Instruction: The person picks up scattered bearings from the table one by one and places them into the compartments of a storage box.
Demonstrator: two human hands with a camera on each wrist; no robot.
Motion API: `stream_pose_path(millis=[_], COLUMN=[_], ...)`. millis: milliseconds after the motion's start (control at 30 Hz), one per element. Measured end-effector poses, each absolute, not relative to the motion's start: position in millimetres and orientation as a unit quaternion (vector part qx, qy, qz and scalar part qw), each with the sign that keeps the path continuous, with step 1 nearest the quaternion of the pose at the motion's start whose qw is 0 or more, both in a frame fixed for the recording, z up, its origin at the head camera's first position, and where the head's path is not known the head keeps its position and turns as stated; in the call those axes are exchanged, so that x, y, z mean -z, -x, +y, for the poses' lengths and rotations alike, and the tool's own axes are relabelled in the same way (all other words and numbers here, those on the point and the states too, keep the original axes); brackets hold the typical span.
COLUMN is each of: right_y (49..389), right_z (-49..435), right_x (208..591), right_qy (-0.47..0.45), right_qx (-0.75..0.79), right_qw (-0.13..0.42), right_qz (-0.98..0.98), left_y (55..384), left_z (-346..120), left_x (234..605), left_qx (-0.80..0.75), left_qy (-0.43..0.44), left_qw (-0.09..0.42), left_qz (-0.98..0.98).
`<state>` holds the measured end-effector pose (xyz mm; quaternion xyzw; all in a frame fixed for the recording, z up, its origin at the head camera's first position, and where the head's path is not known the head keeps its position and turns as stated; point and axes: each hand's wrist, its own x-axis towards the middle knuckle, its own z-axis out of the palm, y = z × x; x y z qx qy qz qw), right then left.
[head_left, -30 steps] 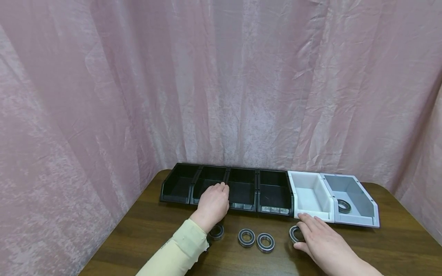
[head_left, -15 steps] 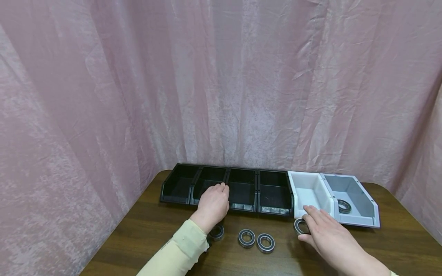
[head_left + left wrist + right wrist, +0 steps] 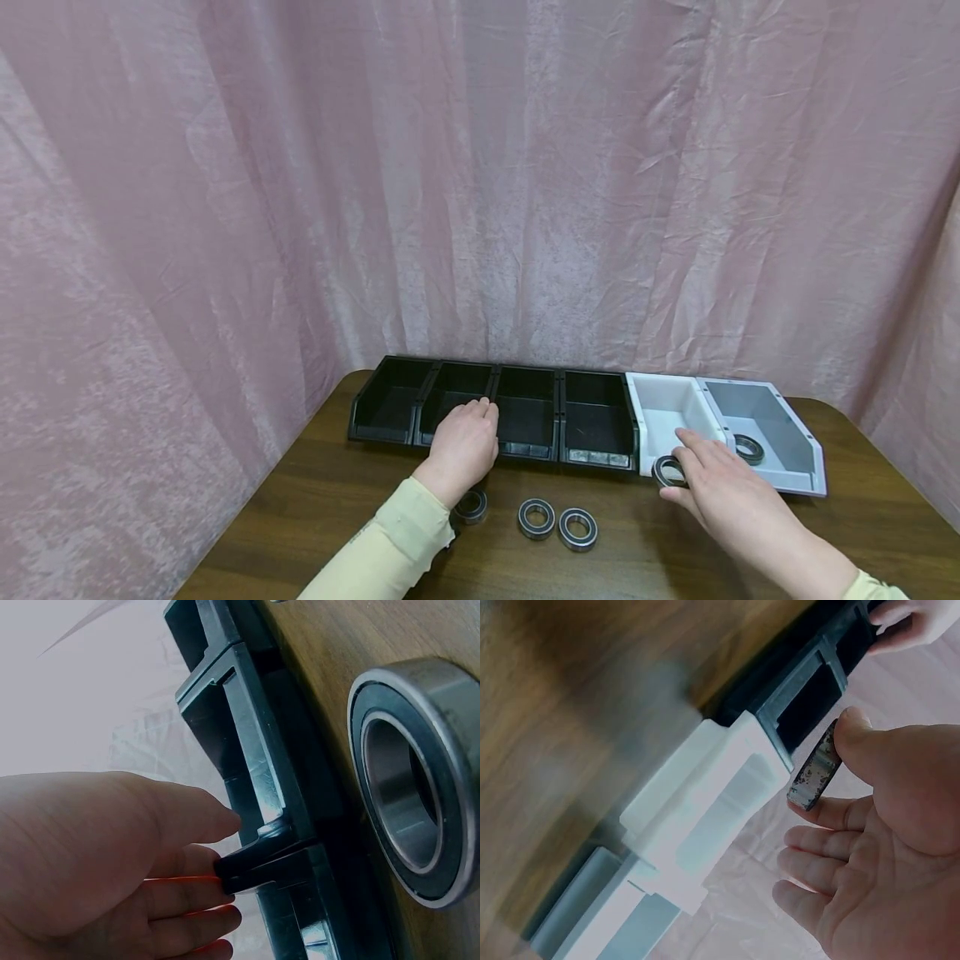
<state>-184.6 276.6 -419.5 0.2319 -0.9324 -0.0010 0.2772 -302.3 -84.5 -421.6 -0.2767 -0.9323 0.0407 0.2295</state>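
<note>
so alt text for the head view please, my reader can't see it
A right hand holds a metal bearing near a white bin, while the left hand touches a row of four black bins. A grey bin beside the white one contains another bearing; three more lie on the wooden table, backed by a pink curtain.

Left grip (image 3: 127,862) pinches black bins (image 3: 271,750); bearing (image 3: 456,772) on wooden table (image 3: 322,645).
</note>
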Motion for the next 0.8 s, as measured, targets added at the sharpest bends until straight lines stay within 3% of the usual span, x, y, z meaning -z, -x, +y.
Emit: stream_pose_path(millis=[800], right_y=[207.1], right_z=[292.0], right_x=[408.6], right_qy=[-0.195], right_qx=[-0.01], right_qw=[0.258], right_qz=[-0.946], left_y=[300.7], left_z=[-84.1], left_x=[419.8], left_qx=[-0.04], left_qy=[0.272], left_qw=[0.22], left_qz=[-0.936])
